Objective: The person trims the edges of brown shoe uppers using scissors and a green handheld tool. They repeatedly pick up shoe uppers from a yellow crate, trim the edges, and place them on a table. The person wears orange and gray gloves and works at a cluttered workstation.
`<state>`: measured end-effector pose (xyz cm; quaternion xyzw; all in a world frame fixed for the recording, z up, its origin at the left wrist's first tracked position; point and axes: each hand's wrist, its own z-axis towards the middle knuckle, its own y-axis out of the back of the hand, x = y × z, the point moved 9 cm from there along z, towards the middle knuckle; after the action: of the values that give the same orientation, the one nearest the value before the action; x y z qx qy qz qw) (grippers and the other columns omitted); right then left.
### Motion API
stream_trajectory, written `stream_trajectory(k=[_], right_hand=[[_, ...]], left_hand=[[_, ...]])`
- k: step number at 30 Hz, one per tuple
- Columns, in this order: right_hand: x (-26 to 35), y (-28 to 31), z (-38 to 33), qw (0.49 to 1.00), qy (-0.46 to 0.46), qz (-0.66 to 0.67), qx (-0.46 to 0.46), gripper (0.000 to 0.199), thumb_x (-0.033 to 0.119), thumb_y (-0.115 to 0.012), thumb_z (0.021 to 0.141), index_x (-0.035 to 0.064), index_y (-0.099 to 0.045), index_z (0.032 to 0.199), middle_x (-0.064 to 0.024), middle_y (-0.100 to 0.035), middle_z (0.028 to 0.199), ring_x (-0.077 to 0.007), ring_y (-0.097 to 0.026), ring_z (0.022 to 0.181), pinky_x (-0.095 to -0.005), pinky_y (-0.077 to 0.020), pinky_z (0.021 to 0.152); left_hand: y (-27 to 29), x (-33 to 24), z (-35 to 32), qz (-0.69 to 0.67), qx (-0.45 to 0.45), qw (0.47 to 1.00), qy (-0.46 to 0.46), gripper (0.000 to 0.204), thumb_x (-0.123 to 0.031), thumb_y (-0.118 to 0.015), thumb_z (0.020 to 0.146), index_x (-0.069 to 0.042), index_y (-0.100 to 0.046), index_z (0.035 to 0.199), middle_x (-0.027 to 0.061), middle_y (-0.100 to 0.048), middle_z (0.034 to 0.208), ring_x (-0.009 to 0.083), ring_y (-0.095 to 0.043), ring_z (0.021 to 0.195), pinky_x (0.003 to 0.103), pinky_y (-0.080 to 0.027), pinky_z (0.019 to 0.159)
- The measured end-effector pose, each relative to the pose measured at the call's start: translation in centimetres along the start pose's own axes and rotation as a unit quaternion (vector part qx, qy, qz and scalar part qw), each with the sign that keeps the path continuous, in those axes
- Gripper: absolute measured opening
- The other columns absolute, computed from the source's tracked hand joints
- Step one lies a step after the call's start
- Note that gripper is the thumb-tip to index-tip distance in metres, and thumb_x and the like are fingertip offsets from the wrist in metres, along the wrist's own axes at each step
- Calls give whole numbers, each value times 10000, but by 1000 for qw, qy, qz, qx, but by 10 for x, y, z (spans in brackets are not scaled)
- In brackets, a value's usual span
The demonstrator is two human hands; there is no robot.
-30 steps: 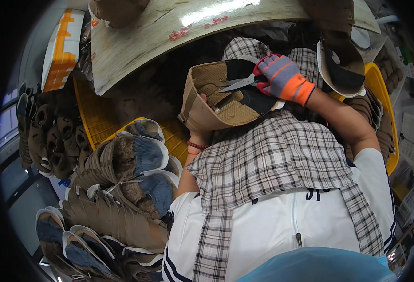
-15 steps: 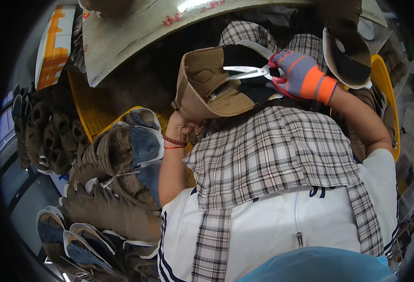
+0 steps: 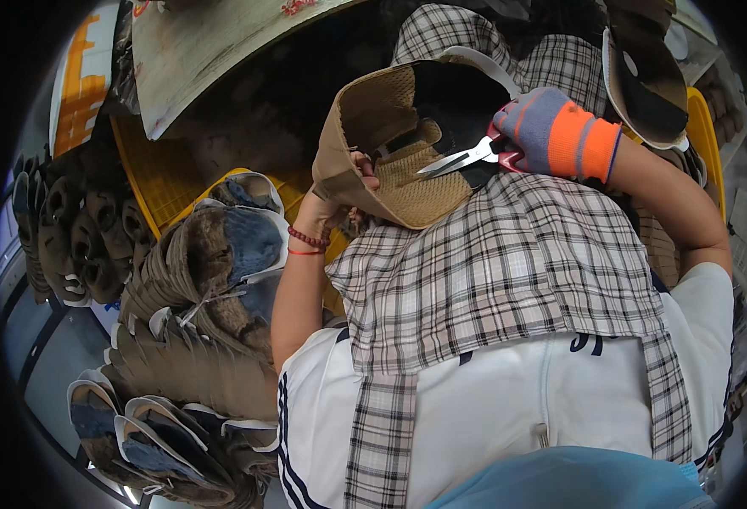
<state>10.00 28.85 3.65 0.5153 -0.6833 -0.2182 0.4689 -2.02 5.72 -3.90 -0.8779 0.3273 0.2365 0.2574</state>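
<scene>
A brown shoe upper (image 3: 428,193) with tan mesh lining and a black inner part is held in front of me, its opening turned up. My left hand (image 3: 332,208), bare with a beaded bracelet, grips its left side, fingertips curling over the rim. My right hand (image 3: 556,136), in a grey and orange glove, is closed round the red handles of a pair of scissors (image 3: 475,156). Their blades lie nearly together over the mesh lining, tips pointing left; whether they touch it I cannot tell. A plaid apron (image 3: 475,271) covers my lap beneath.
Stacked brown shoe uppers (image 3: 195,365) with blue and white parts crowd the left side. A yellow crate (image 3: 148,182) stands behind them, below a pale worn tabletop (image 3: 212,59). Another brown upper (image 3: 649,85) is at the far right, beside a yellow bin (image 3: 706,136).
The scissor blades have come closer together and tilted down into the upper. My left fingers now show over the rim, and the upper's opening has turned up more.
</scene>
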Motion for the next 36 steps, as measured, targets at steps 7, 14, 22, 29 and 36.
stream_trajectory(k=[7,14,22,29,36], right_hand=[[-2,-2,-9,1000,-6,-14,17,361,348,-698,767,100,-648,1024,-87,-664,855,-258,-658,767,-338,-532,663],[2,-9,3,999,16,-12,-33,349,373,-691,772,108,-655,996,-61,-670,818,-219,-665,749,-319,-533,649],[8,0,-5,992,34,-79,-91,321,381,-688,771,120,-678,958,-48,-672,811,-203,-666,733,-294,-530,650],[3,14,-11,989,24,-30,-140,380,391,-721,727,118,-669,986,-50,-666,807,-215,-664,738,-308,-528,684],[3,-3,0,998,4,-48,-46,373,387,-727,724,126,-672,985,-47,-664,819,-213,-668,752,-303,-530,650]], left_hand=[[1,4,2,-10,2,1000,-12,346,-16,-769,696,-132,-553,940,-23,-543,858,107,-590,620,247,-456,324],[2,5,1,-13,-11,1000,-12,357,-20,-772,690,-130,-560,956,-23,-546,861,109,-594,625,240,-448,328],[2,9,1,-23,-16,1000,-9,346,-18,-774,688,-118,-565,944,-17,-547,855,114,-597,627,236,-445,334],[-5,5,0,-17,-1,1000,-10,295,-34,-764,705,-109,-548,891,-23,-545,835,100,-590,603,227,-447,346],[-8,1,-1,-9,-4,1000,-15,273,-47,-754,718,-116,-544,878,-25,-549,818,94,-584,579,217,-436,337]])
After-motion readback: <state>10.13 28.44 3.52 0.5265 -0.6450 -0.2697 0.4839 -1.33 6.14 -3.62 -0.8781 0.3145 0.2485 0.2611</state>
